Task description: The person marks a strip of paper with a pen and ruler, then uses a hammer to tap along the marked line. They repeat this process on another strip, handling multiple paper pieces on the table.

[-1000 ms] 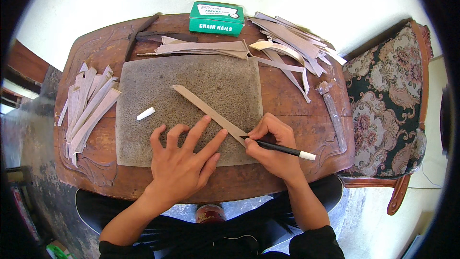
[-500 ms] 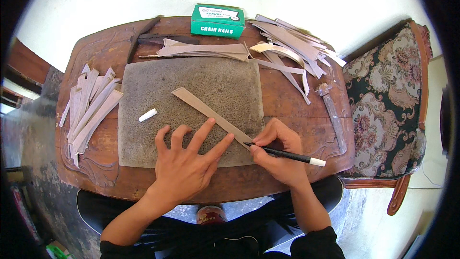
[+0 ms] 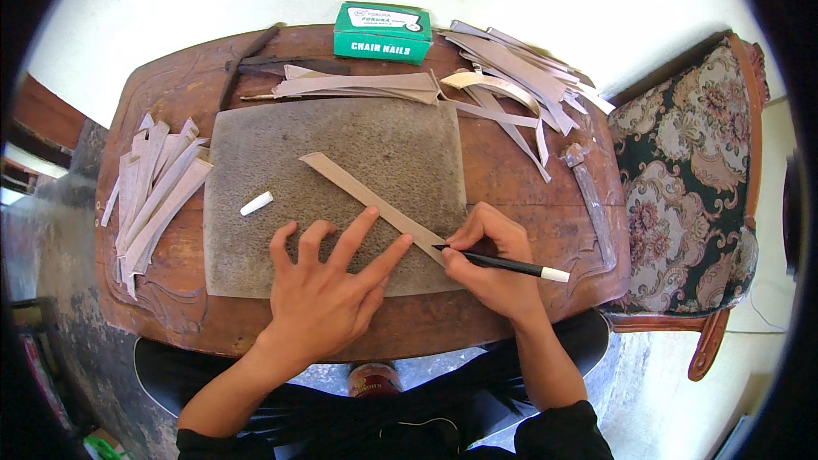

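A long tan strip [image 3: 345,183], wider at its far end, lies slantwise on a grey textured mat [image 3: 256,140]. My left hand [image 3: 328,294] is spread over the mat, with two fingertips resting on the strip's near edge. Between the fingers of my right hand [image 3: 494,268] is a black marker [image 3: 511,267] with a white end. Its tip touches the strip near the strip's lower right part, which my right hand partly hides. The marker's white cap [image 3: 256,203] lies loose on the mat to the left.
Similar strips lie in piles at the left [image 3: 162,192], beyond the mat [image 3: 366,86] and far right [image 3: 520,72] of the carved wooden table [image 3: 528,183]. A green box [image 3: 382,32] stands at the back. A hammer [image 3: 590,204] lies right, beside a floral chair [image 3: 682,179].
The whole view has shifted slightly. The marker tip stays on the strip near the same place, and both hands hold nearly the same pose.
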Demonstrator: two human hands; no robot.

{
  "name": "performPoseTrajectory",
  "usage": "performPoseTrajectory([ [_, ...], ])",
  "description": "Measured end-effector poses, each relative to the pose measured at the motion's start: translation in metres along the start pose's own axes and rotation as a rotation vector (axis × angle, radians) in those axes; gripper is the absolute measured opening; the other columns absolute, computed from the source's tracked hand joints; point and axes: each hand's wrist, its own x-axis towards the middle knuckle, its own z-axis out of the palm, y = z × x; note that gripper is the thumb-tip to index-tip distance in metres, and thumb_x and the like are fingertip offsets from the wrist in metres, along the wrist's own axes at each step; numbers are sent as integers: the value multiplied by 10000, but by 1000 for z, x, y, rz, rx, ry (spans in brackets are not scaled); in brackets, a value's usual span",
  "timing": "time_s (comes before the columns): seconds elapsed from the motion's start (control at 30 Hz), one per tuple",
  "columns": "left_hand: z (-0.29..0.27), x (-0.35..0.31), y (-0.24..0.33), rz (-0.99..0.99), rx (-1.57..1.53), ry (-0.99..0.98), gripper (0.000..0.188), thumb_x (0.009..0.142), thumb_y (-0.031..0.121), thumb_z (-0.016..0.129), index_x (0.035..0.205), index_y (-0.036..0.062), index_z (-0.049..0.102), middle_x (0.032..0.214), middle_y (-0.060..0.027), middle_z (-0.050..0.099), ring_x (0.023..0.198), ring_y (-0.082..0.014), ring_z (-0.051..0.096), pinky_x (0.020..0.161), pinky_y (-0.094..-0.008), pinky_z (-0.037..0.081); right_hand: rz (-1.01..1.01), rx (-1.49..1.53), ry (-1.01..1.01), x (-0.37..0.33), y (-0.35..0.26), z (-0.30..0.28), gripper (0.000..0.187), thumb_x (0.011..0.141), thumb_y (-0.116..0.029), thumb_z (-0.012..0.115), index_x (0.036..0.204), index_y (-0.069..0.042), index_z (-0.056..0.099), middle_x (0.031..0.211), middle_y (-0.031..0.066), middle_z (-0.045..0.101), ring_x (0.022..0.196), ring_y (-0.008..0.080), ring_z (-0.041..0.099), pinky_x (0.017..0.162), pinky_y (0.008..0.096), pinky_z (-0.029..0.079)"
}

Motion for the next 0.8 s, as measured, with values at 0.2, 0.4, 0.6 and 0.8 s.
performPoseTrajectory([
  [0.2,0,-1,0,4,4,9,492,897,271,659,1383,344,659,1518,-31,499,1192,-299,426,1089,-549,273,10,-1,-8,1,-1,0,165,731,-9,753,781,4,596,783,81,611,707,165,634,639,281,499],
  [0.4,0,0,0,7,12,7,484,904,280,654,1383,345,660,1518,-30,499,1186,-300,425,1085,-547,277,24,21,-5,1,-1,1,166,729,-8,752,777,2,593,782,80,614,703,169,635,641,287,503],
  [0.6,1,-1,-1,6,12,11,480,905,285,653,1380,345,662,1519,-27,498,1184,-301,424,1084,-547,276,17,3,-4,2,-3,2,166,730,-10,750,773,2,590,776,81,604,695,175,630,636,290,496],
  [0.8,1,-1,-1,7,13,11,478,902,285,652,1377,345,664,1520,-26,498,1188,-299,423,1084,-549,275,-20,-34,-1,2,-2,2,161,732,-6,745,765,4,588,767,85,589,686,182,616,626,291,481],
])
